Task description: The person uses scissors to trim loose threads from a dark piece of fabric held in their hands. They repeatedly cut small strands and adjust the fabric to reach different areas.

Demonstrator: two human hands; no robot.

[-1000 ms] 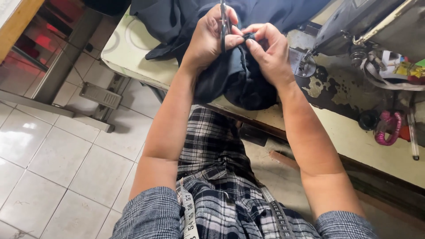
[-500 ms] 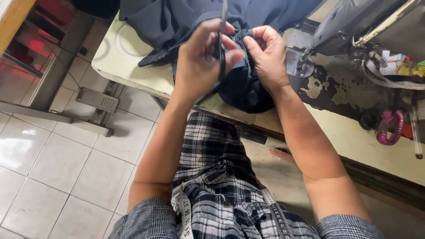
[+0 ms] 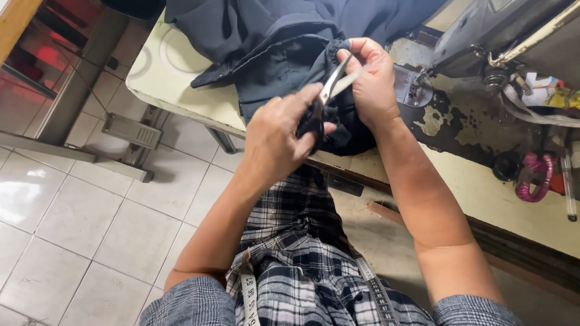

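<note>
**A tiled workroom around a worn sewing desk**

Pale square floor tiles (image 3: 72, 223) catch soft daylight. A cream-topped desk (image 3: 175, 90) stands on grey metal legs (image 3: 124, 130), its top stained dark near the grey sewing machine (image 3: 483, 30). At the upper left stands what may be a wooden frame (image 3: 15, 24).

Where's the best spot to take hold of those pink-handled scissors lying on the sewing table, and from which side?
Probably the pink loop handles, from above on the person's near side. The handles of the pink-handled scissors lie flat on the cream sewing table, facing the table's near edge, while the blades point back toward the clutter.
</note>
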